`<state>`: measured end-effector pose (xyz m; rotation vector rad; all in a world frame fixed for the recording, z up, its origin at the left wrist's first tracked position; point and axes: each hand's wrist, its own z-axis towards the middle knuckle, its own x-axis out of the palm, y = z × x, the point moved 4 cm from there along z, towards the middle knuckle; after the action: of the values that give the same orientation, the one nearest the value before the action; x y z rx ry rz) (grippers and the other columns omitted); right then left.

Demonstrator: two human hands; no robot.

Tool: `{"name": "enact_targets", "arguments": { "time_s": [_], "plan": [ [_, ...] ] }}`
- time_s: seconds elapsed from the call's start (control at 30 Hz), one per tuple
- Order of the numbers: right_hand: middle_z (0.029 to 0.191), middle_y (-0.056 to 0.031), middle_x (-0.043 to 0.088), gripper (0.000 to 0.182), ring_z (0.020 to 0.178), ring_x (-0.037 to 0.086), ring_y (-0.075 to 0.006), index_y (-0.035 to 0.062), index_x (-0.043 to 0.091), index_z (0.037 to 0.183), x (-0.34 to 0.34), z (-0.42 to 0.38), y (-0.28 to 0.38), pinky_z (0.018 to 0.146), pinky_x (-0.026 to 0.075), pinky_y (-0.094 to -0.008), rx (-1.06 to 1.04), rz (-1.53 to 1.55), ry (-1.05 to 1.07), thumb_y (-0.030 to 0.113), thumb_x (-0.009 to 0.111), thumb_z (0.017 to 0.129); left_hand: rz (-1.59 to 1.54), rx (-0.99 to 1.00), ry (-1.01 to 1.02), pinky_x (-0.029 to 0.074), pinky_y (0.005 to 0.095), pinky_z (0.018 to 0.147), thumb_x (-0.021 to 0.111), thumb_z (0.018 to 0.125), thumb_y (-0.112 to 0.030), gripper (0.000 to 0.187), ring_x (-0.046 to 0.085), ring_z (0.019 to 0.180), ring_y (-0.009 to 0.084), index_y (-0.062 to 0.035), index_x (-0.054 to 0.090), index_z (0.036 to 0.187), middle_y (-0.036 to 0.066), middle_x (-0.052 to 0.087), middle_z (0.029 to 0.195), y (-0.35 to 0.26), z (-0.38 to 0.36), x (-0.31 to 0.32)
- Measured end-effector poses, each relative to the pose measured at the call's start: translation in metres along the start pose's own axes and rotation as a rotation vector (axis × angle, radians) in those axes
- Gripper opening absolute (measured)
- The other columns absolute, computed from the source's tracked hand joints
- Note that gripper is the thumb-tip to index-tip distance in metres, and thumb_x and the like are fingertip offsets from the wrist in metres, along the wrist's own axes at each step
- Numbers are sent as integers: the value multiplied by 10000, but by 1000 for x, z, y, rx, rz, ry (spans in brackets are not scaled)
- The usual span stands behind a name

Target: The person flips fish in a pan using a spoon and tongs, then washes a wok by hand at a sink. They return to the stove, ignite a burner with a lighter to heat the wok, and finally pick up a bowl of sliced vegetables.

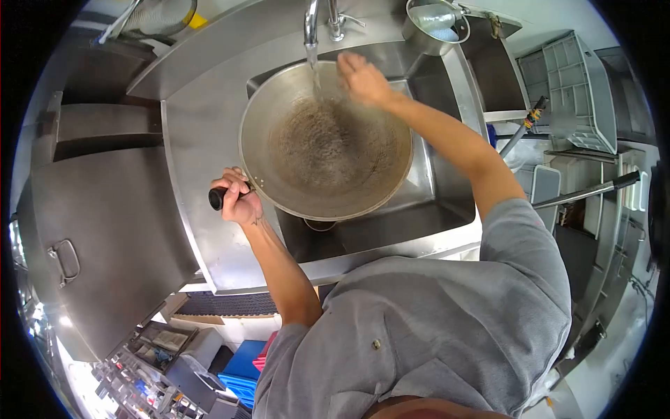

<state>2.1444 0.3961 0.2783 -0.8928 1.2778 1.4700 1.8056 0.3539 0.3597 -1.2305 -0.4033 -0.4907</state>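
A wide steel wok (pixel 326 143) sits tilted in the sink (pixel 447 202) under the running tap (pixel 311 28) — left hand (pixel 237 199) fingers clenched around its black handle (pixel 218 198), right hand (pixel 363 78) open at the far rim — likely heavy, wet and slippery.

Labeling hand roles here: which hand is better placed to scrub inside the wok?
Right, probably. The right hand is free at the wok rim beside the water stream; the left hand is closed on the handle.
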Motion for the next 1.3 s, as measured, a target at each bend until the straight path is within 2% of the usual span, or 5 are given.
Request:
{"name": "enact_targets", "arguments": {
  "time_s": [0.4,0.87,1.03,1.1,1.3],
  "plan": [
    [1475,-182,215,627,1370,205,-307,77,311,1399,49,-68,105,1125,93,-457,-666,17,273,479,378,922,-241,-76,-105,325,316,680,581,646,-93,112,370,587,155,-71,481,691,26,412,549,32,-16,-20],
    [1483,-233,130,608,1394,121,-305,6,203,1419,64,-22,89,1123,115,-438,271,127,107,354,364,946,-110,-13,24,368,305,627,633,562,-63,181,445,628,190,-43,520,702,61,511,607,31,-18,6],
    [1486,-230,129,577,1392,134,-312,49,225,1425,92,-67,161,1119,112,-442,107,845,-157,337,367,945,-7,-59,67,351,323,694,610,588,-71,187,420,662,202,-59,507,744,43,444,583,41,-14,21],
    [1498,-197,128,577,1393,134,-305,73,240,1427,61,-124,145,1119,98,-466,-625,262,381,351,377,940,-140,-49,-115,365,310,655,607,553,-58,182,457,663,196,-42,526,716,68,510,593,38,-10,3],
    [1501,-172,138,589,1386,152,-310,76,258,1422,67,-58,52,1120,115,-451,40,44,116,349,415,925,-60,21,4,362,321,675,594,512,-49,201,441,640,199,-45,522,699,60,496,565,24,-9,14]
  ]
}}
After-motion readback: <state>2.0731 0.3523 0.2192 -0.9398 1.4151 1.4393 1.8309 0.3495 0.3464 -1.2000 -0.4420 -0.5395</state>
